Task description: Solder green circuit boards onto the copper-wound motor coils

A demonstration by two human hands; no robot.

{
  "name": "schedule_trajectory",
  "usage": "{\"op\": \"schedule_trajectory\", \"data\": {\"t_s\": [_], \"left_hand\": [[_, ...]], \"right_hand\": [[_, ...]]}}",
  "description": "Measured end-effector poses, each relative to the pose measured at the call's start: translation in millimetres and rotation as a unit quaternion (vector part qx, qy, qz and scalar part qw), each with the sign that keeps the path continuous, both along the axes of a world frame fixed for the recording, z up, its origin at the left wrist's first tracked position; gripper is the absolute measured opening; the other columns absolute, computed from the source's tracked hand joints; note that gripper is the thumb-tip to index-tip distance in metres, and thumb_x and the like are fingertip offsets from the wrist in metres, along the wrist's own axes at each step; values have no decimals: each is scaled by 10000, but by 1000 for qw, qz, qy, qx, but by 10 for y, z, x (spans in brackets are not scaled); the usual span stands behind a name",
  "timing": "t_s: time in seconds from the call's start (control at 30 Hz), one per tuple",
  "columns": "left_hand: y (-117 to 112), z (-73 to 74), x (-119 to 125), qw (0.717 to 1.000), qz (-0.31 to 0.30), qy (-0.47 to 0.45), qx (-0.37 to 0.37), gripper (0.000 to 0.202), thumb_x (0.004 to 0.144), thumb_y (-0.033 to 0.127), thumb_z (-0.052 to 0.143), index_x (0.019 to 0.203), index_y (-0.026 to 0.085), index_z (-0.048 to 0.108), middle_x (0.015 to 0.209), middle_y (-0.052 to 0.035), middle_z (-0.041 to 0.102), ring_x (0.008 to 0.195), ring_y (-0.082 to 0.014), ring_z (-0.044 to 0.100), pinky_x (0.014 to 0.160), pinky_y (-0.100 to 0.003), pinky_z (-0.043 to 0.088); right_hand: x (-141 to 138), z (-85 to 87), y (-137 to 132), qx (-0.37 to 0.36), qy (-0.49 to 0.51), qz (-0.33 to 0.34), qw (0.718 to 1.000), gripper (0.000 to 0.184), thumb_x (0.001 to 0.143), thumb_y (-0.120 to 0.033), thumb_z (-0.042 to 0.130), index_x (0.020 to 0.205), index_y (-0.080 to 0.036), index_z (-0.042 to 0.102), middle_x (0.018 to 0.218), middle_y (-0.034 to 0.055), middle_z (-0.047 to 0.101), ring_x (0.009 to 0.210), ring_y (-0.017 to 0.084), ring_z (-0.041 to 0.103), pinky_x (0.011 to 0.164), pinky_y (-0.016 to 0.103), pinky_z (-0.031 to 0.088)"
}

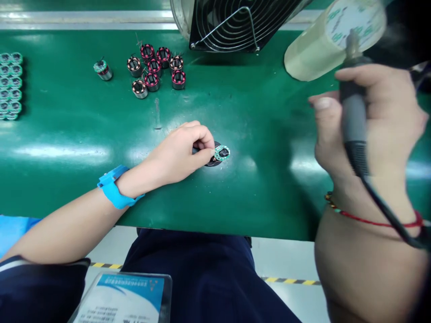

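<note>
My left hand (188, 150), a blue band at its wrist, is closed with thumb and forefinger pinching a small motor stator (213, 160) on the green bench. A round green circuit board (222, 153) with a dark centre sits tilted at the stator's right side. My right hand (377, 112) is raised at the right, fingers wrapped round the dark grey handle of a soldering iron (353, 103). Its tip end points up, in front of a pale cylinder, and its cord runs down past the wrist.
Several stators with pink or copper windings (154, 67) stand in a cluster at the back. One stator with a board (103, 70) stands left of them. Rows of green-topped pieces (11, 87) line the left edge. A black fan (242, 22) and a pale cylinder (310, 49) stand at the back.
</note>
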State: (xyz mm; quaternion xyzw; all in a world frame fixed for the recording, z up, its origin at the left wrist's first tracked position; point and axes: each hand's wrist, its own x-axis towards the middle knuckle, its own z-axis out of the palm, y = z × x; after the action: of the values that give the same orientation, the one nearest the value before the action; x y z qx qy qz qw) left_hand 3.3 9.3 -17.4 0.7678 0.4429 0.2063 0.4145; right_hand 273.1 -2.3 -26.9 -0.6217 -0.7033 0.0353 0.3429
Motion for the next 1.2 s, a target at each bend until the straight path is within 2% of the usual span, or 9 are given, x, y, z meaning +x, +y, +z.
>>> {"op": "schedule_trajectory", "data": {"t_s": [0.07, 0.13, 0.23, 0.33, 0.53, 0.63, 0.77, 0.97, 1.2], "left_hand": [[0, -2, -5, 1000, -5, -2, -4, 132, 789, 60, 578, 694, 151, 592, 734, 7, 591, 715, -94, 519, 675, -257, 441], [1, -4, -10, 1000, -8, -6, -6, 124, 794, 66, 579, 702, 148, 596, 741, 6, 588, 713, -93, 515, 671, -254, 435], [4, -7, -20, 1000, -16, -4, -4, 104, 803, 79, 581, 729, 147, 603, 753, 8, 583, 715, -93, 514, 673, -252, 430], [11, -6, -40, 1000, -27, 3, 2, 91, 808, 86, 586, 745, 149, 604, 753, 11, 568, 725, -96, 513, 684, -252, 426], [51, 5, -132, 994, -101, 11, 24, 93, 855, 100, 562, 787, 158, 587, 786, 4, 568, 769, -109, 523, 712, -258, 435], [78, 7, -172, 987, -149, 24, 57, 95, 875, 89, 539, 830, 161, 583, 836, -10, 575, 828, -127, 522, 766, -281, 441], [89, 13, -186, 980, -175, 39, 83, 98, 907, 121, 507, 860, 173, 576, 880, -26, 567, 870, -149, 515, 806, -313, 442], [51, 20, -169, 983, -161, 53, 73, 96, 847, 133, 598, 859, 177, 514, 867, -12, 553, 854, -154, 496, 760, -300, 432], [9, 25, -133, 993, -108, 0, 44, 59, 857, 135, 587, 824, 174, 558, 838, -2, 548, 802, -120, 521, 728, -264, 439]], "right_hand": [[-168, 49, -63, 33, 63, -16, 997, 351, 936, -325, 541, 1264, -217, 602, 1225, 98, 645, 979, 230, 711, 884, 373, 531], [-367, 96, -170, 13, 149, 27, 988, 357, 944, -276, 519, 1298, -255, 568, 1272, 88, 606, 961, 211, 718, 799, 339, 573], [-620, 125, -294, -77, 75, 185, 977, 441, 887, -201, 587, 1314, -283, 516, 1174, 60, 668, 1077, 221, 672, 883, 374, 569], [-748, 78, -327, -103, 48, 257, 960, 493, 868, -146, 575, 1331, -274, 465, 1188, 59, 671, 1114, 227, 644, 898, 391, 564], [-771, -60, -329, -90, 98, 254, 958, 501, 886, -169, 598, 1339, -316, 442, 1159, 16, 698, 1109, 195, 657, 920, 342, 558], [-772, -84, -349, -90, 109, 249, 958, 494, 889, -188, 605, 1337, -318, 443, 1161, 15, 696, 1109, 189, 658, 917, 330, 560], [-778, -93, -364, -99, 122, 247, 956, 483, 897, -196, 593, 1337, -322, 436, 1183, 12, 687, 1125, 177, 651, 942, 317, 551], [-777, -120, -361, -98, 139, 249, 953, 460, 909, -218, 577, 1333, -320, 430, 1183, 15, 688, 1141, 175, 642, 957, 316, 540], [-779, -121, -352, -68, 129, 253, 956, 477, 909, -214, 568, 1343, -337, 414, 1171, 15, 696, 1120, 178, 653, 928, 324, 557]]}}
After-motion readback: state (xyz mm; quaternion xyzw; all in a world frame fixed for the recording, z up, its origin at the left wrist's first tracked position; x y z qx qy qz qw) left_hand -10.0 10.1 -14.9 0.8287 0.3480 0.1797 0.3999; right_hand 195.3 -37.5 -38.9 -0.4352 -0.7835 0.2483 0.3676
